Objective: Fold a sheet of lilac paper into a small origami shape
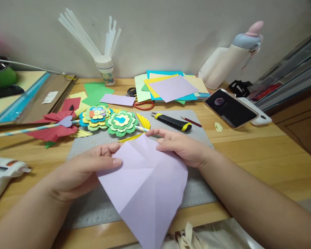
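Note:
A large lilac paper [145,180] with crease lines is spread between both hands above a grey cutting mat [103,207]. On its left edge, my left hand [93,166] pinches it, thumb on top and fingers underneath. My right hand [176,145] grips the upper right edge, its thumb on the paper and its index finger reaching toward the top corner. Just beyond the paper lie two layered paper flowers, one green [121,122] and one yellow and blue [94,116], a yellow pleated piece [143,121] and a black and yellow utility knife [171,121].
A red paper flower [54,126] on a striped stick and a glue gun [5,173] lie left. Behind stand a cup [107,74] of glue sticks, scissors [143,105] and stacked paper [173,88]. A phone [230,108], pencil [191,121] and bottle [230,58] are right.

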A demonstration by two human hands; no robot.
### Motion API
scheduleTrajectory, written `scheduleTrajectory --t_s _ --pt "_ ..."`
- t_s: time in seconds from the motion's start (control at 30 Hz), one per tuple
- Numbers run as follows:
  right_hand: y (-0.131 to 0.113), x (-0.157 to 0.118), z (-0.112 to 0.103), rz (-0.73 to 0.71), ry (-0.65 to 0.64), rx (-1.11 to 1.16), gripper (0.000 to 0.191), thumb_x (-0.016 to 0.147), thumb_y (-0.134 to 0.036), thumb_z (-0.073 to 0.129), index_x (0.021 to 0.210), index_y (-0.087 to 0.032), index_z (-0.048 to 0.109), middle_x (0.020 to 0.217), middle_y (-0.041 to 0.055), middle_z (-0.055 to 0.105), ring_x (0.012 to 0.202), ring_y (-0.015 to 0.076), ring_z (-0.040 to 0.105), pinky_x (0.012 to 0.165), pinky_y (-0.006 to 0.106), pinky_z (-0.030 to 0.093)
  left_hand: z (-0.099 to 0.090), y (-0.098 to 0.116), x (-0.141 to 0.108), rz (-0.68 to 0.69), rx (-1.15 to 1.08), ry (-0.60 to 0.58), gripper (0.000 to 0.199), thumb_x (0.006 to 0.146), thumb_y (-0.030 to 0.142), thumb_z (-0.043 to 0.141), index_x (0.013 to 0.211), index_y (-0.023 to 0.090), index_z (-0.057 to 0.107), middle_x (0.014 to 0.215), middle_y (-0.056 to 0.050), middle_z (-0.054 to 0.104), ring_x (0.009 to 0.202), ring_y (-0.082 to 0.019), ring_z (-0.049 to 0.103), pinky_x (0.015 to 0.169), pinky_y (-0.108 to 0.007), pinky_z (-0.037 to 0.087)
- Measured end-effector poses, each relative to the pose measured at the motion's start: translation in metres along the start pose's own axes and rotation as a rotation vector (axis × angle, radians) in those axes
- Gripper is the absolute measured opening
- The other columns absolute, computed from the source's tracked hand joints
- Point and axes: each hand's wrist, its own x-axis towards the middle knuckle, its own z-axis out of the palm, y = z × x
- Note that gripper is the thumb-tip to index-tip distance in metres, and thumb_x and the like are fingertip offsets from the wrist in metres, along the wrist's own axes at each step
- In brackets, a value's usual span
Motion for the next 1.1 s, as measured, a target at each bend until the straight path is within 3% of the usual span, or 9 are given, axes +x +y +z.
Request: scheduleTrajectory --t_s 0.13,0.23,0.33,0.4,0.47,0.6,0.77,0.93,1.1 --pt "0.01 0.003 0.0 -0.181 0.091 -0.278 0.039 0.081 -0.028 0.059 0.118 -0.022 0.049 0.079 -0.0015 0.059 0.063 0.014 0.057 0.057 0.026 0.047 0.006 -0.005 0.001 -0.047 -0.031 -0.037 0.059 0.071 0.025 0.076 0.128 0.027 0.059 0.094 -0.008 0.075 0.077 -0.025 0.073 0.066 -0.031 0.058" --pt "0.013 0.003 0.0 -0.342 0.271 -0.361 0.04 0.084 -0.032 0.058 0.12 -0.022 0.046 0.103 0.0047 0.057 0.087 0.0175 0.057 0.079 0.035 0.048 0.006 -0.004 0.0 0.038 -0.02 0.036 0.052 0.075 0.026 0.074 0.125 0.025 0.061 0.096 -0.008 0.075 0.08 -0.024 0.072 0.069 -0.031 0.058" --pt "0.013 -0.003 0.003 -0.581 0.431 -0.553 0.043 0.085 -0.034 0.06 0.124 -0.022 0.047 0.129 0.01 0.048 0.118 0.0237 0.046 0.104 0.045 0.033 0.005 -0.002 0.0 0.174 0.026 0.16 0.041 0.076 0.024 0.073 0.116 0.025 0.066 0.098 -0.004 0.074 0.077 -0.017 0.07 0.068 -0.024 0.056" --pt "0.012 -0.009 0.007 -0.779 0.419 -0.775 0.044 0.088 -0.037 0.058 0.128 -0.022 0.047 0.135 0.0113 0.047 0.13 0.0254 0.039 0.11 0.047 0.025 0.005 -0.002 -0.001 0.217 0.042 0.185 0.038 0.075 0.021 0.074 0.112 0.025 0.068 0.098 -0.002 0.074 0.074 -0.015 0.069 0.067 -0.022 0.055" --pt "0.014 -0.015 0.013 -0.897 0.308 -0.955 0.054 0.09 -0.047 0.056 0.135 -0.021 0.043 0.141 0.0134 0.047 0.135 0.0262 0.037 0.111 0.049 0.024 0.007 -0.003 -0.003 0.226 0.031 0.162 0.039 0.074 0.019 0.074 0.113 0.025 0.068 0.097 -0.002 0.074 0.074 -0.015 0.068 0.067 -0.022 0.055" --pt "0.02 -0.017 0.022 -0.843 0.172 -1.062 0.08 0.084 -0.064 0.058 0.144 -0.02 0.031 0.148 0.0161 0.042 0.14 0.0275 0.032 0.115 0.053 0.012 0.011 -0.007 -0.005 0.191 -0.033 0.08 0.046 0.076 0.016 0.071 0.121 0.025 0.064 0.096 -0.003 0.074 0.07 -0.015 0.066 0.063 -0.022 0.054" --pt "0.025 -0.014 0.022 -0.774 0.147 -1.065 0.08 0.082 -0.063 0.061 0.144 -0.02 0.033 0.148 0.0156 0.043 0.141 0.0269 0.033 0.116 0.054 0.003 0.012 -0.01 -0.004 0.112 -0.068 0.034 0.044 0.081 0.02 0.067 0.124 0.024 0.061 0.097 -0.003 0.073 0.072 -0.013 0.064 0.068 -0.022 0.053" --pt "0.026 -0.012 0.021 -0.712 0.112 -1.079 0.082 0.081 -0.062 0.063 0.144 -0.017 0.034 0.15 0.0153 0.041 0.14 0.0268 0.033 0.116 0.054 0.0 0.014 -0.012 0.002 0.08 -0.104 0.054 0.029 0.081 0.021 0.069 0.11 0.022 0.069 0.092 -0.002 0.071 0.074 -0.013 0.062 0.069 -0.022 0.053" --pt "0.027 -0.011 0.02 -0.679 0.086 -1.111 0.086 0.081 -0.063 0.062 0.146 -0.016 0.032 0.152 0.0148 0.039 0.141 0.0257 0.032 0.117 0.052 -0.002 0.014 -0.012 0.006 0.056 -0.179 0.094 0.011 0.078 0.018 0.071 0.089 0.019 0.073 0.072 0.001 0.065 0.064 -0.01 0.057 0.059 -0.018 0.049"
